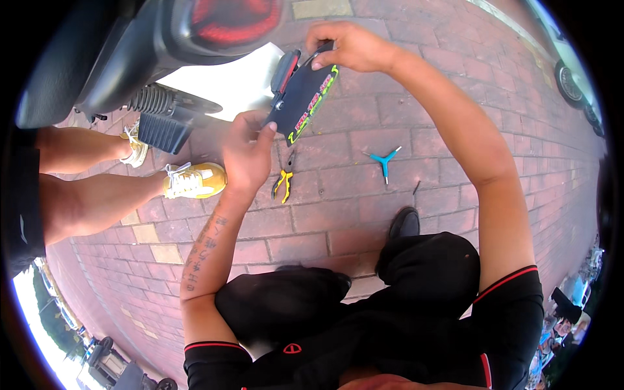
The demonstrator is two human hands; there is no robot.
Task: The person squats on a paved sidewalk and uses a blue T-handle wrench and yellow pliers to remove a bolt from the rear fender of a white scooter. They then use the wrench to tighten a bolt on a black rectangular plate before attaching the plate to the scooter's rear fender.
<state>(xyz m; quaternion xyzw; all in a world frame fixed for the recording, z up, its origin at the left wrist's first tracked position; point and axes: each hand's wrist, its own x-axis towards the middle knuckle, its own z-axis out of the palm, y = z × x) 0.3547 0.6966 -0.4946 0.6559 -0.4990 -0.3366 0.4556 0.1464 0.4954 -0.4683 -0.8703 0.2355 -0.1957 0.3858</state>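
Observation:
Between my two hands is a black mud flap (302, 97) with bright green and pink trim along its lower edge. A red reflector (283, 71) is at its upper left side, near a round bolt head. My left hand (248, 149) pinches the flap's near left corner, thumb on the face. At its far right end, my right hand (348, 49) grips the edge with thumb and bent fingers. Right behind the flap sits a bright white panel (227, 81), under the scooter's rear (149, 49); whether flap and panel touch, I cannot tell.
Needle-nose pliers (283, 184) with yellow-black handles and a teal Y-shaped wrench (385, 164) lie on the red brick paving (312, 221). A small dark rod (416, 187) lies right of them. Another person's yellow shoe (195, 181) stands at left, beside the scooter's black footrest (164, 132).

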